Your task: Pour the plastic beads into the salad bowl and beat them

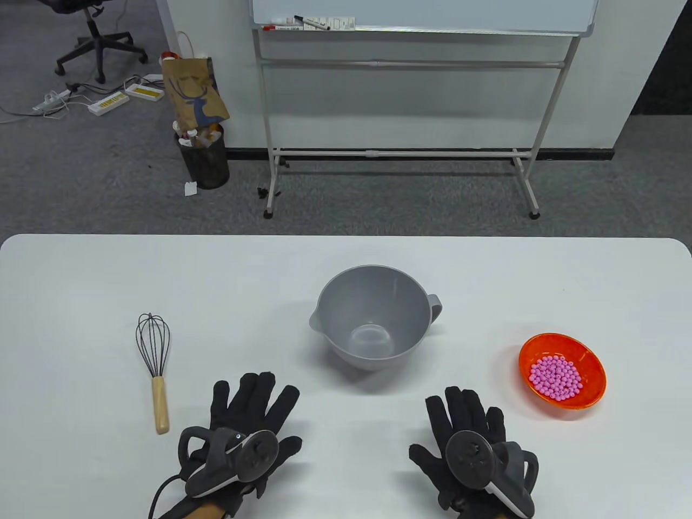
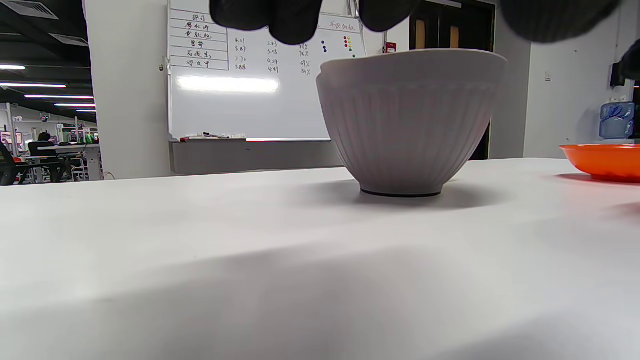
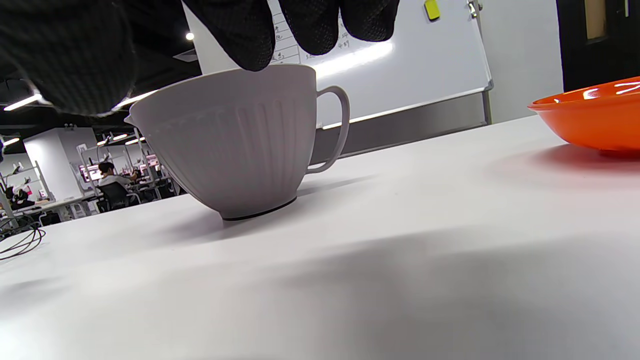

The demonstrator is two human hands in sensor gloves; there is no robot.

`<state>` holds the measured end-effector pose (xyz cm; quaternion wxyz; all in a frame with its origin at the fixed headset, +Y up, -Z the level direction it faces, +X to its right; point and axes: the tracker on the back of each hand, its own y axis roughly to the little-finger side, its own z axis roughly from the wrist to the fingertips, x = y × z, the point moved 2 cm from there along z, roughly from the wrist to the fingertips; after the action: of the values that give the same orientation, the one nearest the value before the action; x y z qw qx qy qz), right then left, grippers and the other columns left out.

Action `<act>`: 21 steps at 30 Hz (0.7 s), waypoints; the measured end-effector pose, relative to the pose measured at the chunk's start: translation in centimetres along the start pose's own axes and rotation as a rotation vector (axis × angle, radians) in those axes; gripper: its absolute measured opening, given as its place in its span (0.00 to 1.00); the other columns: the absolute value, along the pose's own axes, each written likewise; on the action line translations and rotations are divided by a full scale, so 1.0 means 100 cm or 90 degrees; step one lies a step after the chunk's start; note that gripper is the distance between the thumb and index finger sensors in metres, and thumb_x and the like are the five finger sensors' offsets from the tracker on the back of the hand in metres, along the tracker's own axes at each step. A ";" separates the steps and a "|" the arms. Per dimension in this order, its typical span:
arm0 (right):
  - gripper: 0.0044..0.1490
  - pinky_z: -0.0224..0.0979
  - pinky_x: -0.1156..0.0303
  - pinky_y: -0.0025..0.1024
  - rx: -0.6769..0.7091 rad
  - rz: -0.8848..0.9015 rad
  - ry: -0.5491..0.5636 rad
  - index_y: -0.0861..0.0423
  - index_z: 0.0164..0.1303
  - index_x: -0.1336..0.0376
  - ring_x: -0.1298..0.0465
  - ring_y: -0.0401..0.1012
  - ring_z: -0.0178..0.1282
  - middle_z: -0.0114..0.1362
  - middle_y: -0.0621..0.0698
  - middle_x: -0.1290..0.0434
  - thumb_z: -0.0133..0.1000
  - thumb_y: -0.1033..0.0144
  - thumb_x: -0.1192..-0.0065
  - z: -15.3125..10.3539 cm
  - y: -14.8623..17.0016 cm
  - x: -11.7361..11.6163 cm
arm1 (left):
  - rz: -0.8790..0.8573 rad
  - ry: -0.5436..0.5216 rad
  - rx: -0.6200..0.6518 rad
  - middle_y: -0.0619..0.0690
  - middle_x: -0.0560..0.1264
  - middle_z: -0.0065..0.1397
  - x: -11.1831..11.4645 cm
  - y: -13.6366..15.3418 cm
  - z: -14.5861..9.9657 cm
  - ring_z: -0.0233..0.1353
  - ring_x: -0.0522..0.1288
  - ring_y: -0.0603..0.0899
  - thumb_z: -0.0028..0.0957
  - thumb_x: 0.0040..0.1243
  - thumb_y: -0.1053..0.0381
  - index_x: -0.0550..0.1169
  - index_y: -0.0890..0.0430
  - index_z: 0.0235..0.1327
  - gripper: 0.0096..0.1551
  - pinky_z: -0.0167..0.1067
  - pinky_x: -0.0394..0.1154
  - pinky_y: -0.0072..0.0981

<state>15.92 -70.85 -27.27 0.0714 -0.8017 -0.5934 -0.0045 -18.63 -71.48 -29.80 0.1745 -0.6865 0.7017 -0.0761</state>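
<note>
A grey salad bowl (image 1: 373, 316) with a handle and a spout stands empty at the table's centre; it shows as a ribbed grey salad bowl (image 2: 407, 120) in the left wrist view and as a handled salad bowl (image 3: 240, 140) in the right wrist view. An orange dish (image 1: 562, 370) at the right holds pink plastic beads (image 1: 557, 377). A wire whisk (image 1: 154, 365) with a wooden handle lies at the left. My left hand (image 1: 254, 403) rests flat near the front edge, fingers straight, right of the whisk. My right hand (image 1: 465, 413) lies flat too, left of the orange dish. Neither holds anything.
The white table (image 1: 346, 259) has its far edge at mid-frame. Beyond it on the floor stand a whiteboard on a frame (image 1: 400, 81), a black bin (image 1: 204, 157) with a paper bag, and an office chair (image 1: 92, 32).
</note>
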 end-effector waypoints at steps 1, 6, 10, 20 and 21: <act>0.55 0.83 0.59 0.65 0.001 0.001 -0.001 0.45 0.82 0.48 0.51 0.55 0.91 0.89 0.52 0.51 0.47 0.31 0.33 0.000 0.000 0.000 | -0.001 0.001 0.000 0.54 0.52 0.90 0.000 0.000 0.000 0.88 0.52 0.65 0.46 0.49 0.23 0.55 0.36 0.80 0.47 0.74 0.43 0.73; 0.55 0.83 0.58 0.65 0.001 0.001 0.002 0.45 0.82 0.48 0.50 0.55 0.91 0.89 0.52 0.51 0.47 0.31 0.33 0.000 -0.002 0.001 | -0.002 0.003 -0.005 0.54 0.52 0.90 0.000 0.001 -0.001 0.88 0.53 0.65 0.46 0.49 0.23 0.55 0.36 0.80 0.47 0.74 0.43 0.73; 0.56 0.83 0.58 0.65 0.010 0.012 0.009 0.45 0.82 0.48 0.50 0.55 0.92 0.89 0.52 0.51 0.47 0.31 0.32 0.003 -0.009 0.005 | -0.007 0.006 -0.007 0.54 0.52 0.90 0.000 0.001 -0.002 0.88 0.53 0.65 0.46 0.49 0.23 0.55 0.36 0.80 0.47 0.74 0.43 0.74; 0.57 0.84 0.58 0.65 -0.006 0.042 0.034 0.45 0.81 0.47 0.51 0.53 0.92 0.89 0.48 0.50 0.46 0.36 0.25 0.059 -0.038 0.031 | -0.010 0.014 -0.013 0.54 0.52 0.90 0.001 0.004 -0.001 0.88 0.53 0.65 0.46 0.50 0.23 0.56 0.36 0.80 0.47 0.74 0.43 0.74; 0.56 0.84 0.57 0.65 -0.015 0.032 0.035 0.45 0.81 0.47 0.51 0.53 0.92 0.89 0.48 0.50 0.46 0.37 0.25 0.067 -0.043 0.032 | -0.010 0.015 -0.012 0.54 0.52 0.90 0.001 0.004 -0.001 0.88 0.53 0.65 0.46 0.50 0.23 0.56 0.36 0.80 0.47 0.74 0.43 0.74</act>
<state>12.29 -65.80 -33.15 0.0787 -0.8169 -0.5706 -0.0316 -19.02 -71.57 -29.86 0.1587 -0.6928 0.6990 -0.0789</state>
